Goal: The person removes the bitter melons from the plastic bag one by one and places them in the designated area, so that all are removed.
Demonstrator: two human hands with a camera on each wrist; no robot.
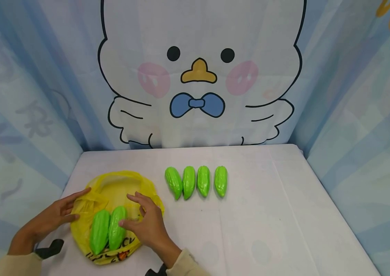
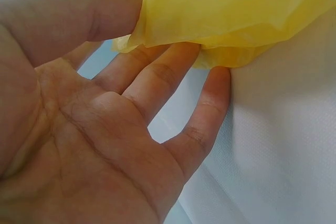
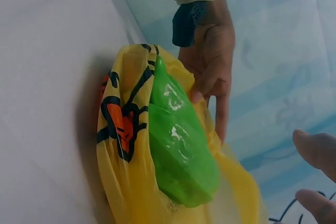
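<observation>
Two glossy green toy cucumbers (image 1: 100,232) lie side by side in a yellow plastic bag (image 1: 81,230), whose mouth is spread open. At the bag's left side, my left hand (image 1: 51,217) touches its wall with thumb and fingertips spread apart. In the left wrist view, some fingertips of that hand (image 2: 105,124) are hidden behind the yellow plastic. My right hand (image 1: 148,222) hovers over the bag's right side, thumb and fingers apart, holding nothing. Its thumb tip is close to the right cucumber (image 1: 117,230); whether they touch, I cannot tell.
Several more green toy cucumbers (image 1: 189,183) stand in a row on the white tabletop (image 1: 267,214), right of the bag. Printed curtains (image 1: 364,134) enclose the table at the back and both sides.
</observation>
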